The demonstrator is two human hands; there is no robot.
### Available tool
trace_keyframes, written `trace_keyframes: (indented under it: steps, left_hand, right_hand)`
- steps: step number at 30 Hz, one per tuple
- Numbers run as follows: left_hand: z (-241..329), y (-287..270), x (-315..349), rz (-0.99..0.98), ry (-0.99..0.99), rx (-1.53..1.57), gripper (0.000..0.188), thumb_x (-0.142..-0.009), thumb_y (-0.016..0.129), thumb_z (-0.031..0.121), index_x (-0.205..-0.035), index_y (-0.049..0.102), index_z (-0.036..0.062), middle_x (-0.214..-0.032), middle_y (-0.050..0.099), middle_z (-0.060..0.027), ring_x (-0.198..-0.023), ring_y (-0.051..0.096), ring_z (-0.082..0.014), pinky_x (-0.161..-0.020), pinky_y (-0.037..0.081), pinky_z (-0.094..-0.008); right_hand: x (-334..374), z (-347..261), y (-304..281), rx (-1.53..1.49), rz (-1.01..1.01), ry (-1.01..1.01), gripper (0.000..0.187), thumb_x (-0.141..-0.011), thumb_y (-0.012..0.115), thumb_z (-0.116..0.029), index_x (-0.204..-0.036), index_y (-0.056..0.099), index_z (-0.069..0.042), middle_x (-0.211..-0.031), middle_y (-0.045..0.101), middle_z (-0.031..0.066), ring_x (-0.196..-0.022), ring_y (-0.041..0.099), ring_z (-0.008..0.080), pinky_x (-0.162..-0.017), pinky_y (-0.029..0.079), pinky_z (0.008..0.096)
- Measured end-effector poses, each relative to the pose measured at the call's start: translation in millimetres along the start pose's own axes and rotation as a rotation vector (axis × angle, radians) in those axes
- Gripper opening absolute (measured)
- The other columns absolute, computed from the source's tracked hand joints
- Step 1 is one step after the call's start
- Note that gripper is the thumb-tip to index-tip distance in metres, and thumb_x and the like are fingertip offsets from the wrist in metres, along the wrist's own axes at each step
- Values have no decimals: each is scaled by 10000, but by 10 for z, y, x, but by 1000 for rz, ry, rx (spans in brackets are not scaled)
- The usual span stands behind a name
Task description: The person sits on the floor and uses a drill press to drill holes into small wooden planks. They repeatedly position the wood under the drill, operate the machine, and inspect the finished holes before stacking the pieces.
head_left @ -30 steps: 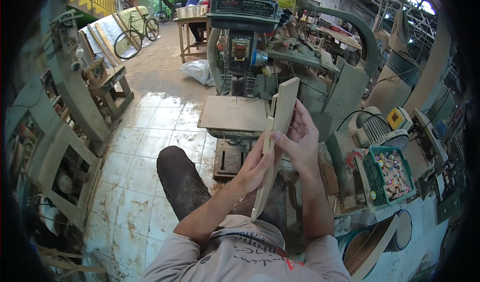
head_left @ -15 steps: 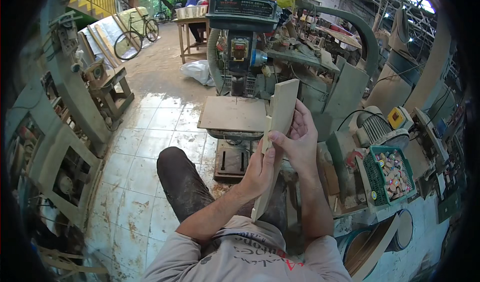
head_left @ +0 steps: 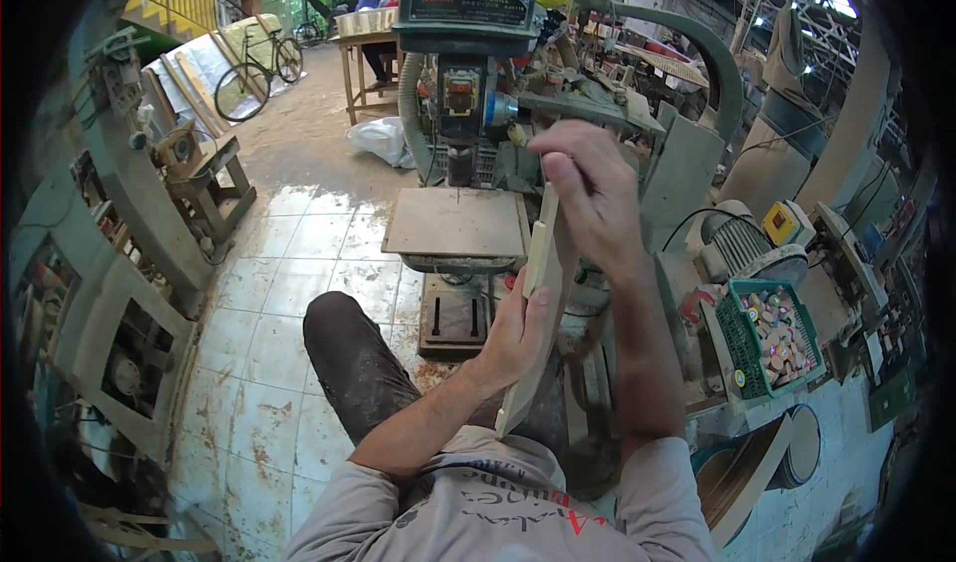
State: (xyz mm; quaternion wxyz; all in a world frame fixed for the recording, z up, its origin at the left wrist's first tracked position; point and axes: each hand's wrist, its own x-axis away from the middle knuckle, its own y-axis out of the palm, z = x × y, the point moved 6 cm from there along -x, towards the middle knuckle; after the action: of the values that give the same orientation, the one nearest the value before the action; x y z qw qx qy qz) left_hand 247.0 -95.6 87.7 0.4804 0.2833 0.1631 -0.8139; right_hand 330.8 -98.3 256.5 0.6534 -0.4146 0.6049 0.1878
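Observation:
A long, pale wooden board (head_left: 551, 338) stands tilted on edge in front of me, its lower end close to my lap. A small raised strip of wood (head_left: 537, 253) runs along its left edge. My left hand (head_left: 515, 335) is closed around the board's middle, thumb and fingers on the near side. Over the upper end, my right hand (head_left: 595, 199) is closed with fingers bent across the board's top, which it hides. Some blur softens those fingers. Beyond the board stands a bench drill (head_left: 463, 94) with a flat wooden plate (head_left: 453, 225) on its table.
On the right, a green basket (head_left: 742, 338) holds several small wooden pieces beside a dusty motor (head_left: 737, 243). Curved wooden parts (head_left: 752, 482) lie at the lower right. A machine frame (head_left: 124, 363) stands at the left, and a bicycle (head_left: 259, 69) leans farther back.
My right hand has moved up from the board's middle to its top end, fingers now bent over it. My left hand keeps its hold. The whole view has shifted slightly.

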Motion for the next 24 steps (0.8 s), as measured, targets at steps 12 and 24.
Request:
trace_keyframes:
  steps: [12, 24]
  left_hand:
    - [-126, -27, -58, 27, 14, -37, 468, -1004, 356, 226, -1381, 297, -44, -782, 559, -129, -687, 537, -197, -649, 438, -329]
    - [-561, -118, -99, 41, -91, 88, 510, -990, 366, 219, -1392, 257, -75, -823, 547, -144, -695, 529, -220, -674, 436, -351]
  right_hand:
    - [284, 326, 220, -14, 178, 193, 137, -822, 636, -133, -763, 608, -12, -672, 526, 78, -664, 447, 218, -617, 376, 334]
    - [466, 778, 553, -100, 166, 210, 218, -829, 642, -173, -674, 561, -43, -609, 470, 52, -603, 373, 210, -577, 316, 331]
